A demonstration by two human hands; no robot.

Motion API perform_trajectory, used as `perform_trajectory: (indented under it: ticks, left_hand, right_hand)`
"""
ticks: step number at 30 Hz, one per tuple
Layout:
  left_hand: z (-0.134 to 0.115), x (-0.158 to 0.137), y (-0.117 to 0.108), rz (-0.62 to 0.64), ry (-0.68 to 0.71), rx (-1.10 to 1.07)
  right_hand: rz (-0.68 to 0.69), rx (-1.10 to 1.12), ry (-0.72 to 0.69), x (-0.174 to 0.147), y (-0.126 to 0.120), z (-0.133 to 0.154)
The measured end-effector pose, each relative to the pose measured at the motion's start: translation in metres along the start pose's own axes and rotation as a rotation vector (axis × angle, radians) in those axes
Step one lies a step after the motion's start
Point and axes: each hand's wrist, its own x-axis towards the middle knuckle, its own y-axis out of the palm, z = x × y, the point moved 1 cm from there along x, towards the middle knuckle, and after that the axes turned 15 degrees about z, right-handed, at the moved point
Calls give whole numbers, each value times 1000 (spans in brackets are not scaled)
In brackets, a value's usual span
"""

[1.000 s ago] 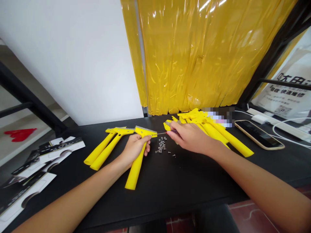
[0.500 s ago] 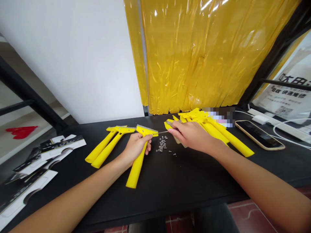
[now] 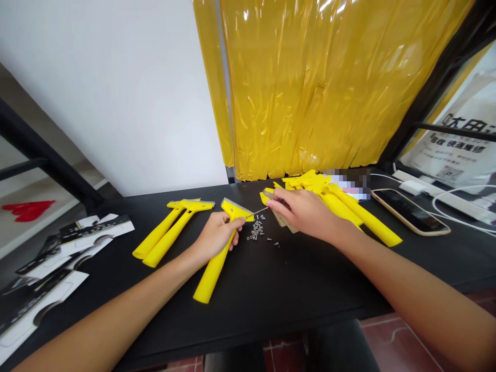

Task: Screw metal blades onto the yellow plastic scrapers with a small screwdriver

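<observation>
My left hand is closed around the neck of a yellow scraper, whose head with a metal blade edge tilts up and to the left. In my right hand is a screwdriver, its thin shaft reaching left to the right end of the scraper head. The fingers hide most of its handle, and I cannot tell exactly where the tip touches. Small screws and nuts lie loose on the black table between my hands. Two more scrapers rest side by side left of my left hand.
Yellow scraper parts are piled behind my right hand, by brownish card pieces. A phone and white cables lie at the right. Black-and-white card sleeves overlap at the left. A yellow plastic curtain hangs behind.
The scraper has tilted clockwise in my left hand, its handle end swinging slightly left. The screwdriver shaft now slopes more, still at the scraper head. The whole view has shifted a little.
</observation>
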Motion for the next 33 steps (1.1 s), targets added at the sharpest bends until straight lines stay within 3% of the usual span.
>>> perform_trajectory:
  ticks: [7, 14, 19, 22, 33]
  left_hand:
    - [-1, -1, 0, 11, -37, 37]
    - [-1, -3, 0, -23, -15, 11]
    - [0, -1, -3, -77, 2, -27]
    - [-2, -2, -3, -97, 8, -21]
    - [-18, -17, 2, -212, 90, 20]
  right_hand:
    - [87, 36, -107, -4, -3, -2]
    - [9, -143, 45, 1, 1, 0]
    - [69, -38, -107, -3, 2, 1]
    - [66, -38, -115, -3, 3, 0]
    - [-149, 184, 39, -2, 0, 6]
